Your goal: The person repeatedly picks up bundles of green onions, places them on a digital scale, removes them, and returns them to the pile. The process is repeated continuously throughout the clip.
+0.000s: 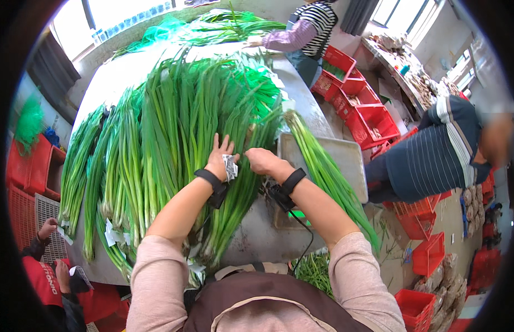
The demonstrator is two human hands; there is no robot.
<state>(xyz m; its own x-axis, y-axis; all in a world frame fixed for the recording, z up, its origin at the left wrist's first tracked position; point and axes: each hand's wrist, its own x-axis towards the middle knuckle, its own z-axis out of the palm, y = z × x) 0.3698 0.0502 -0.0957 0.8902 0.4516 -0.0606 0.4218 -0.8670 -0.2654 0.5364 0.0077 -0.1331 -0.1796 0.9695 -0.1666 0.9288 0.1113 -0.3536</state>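
Observation:
My left hand (219, 157) rests on a large spread of green onions (168, 122), fingers apart, with a crumpled white paper slip (230, 167) at its thumb side. Just right of it, my right hand (263, 163) has its fingers curled among the leaves; what they grip is hidden. Both wrists wear black bands with small dark devices. A separate bunch of green onions (327, 177) lies diagonally over a metal tray (351, 166) to my right. Bright green netting (262, 94) shows behind the leaves.
The steel table (240, 249) has more onions at its far end, where a person in stripes (309, 39) stands. Another person (428, 157) bends at the right; a worker in red (44, 282) is at lower left. Red crates (373, 124) stand along both sides.

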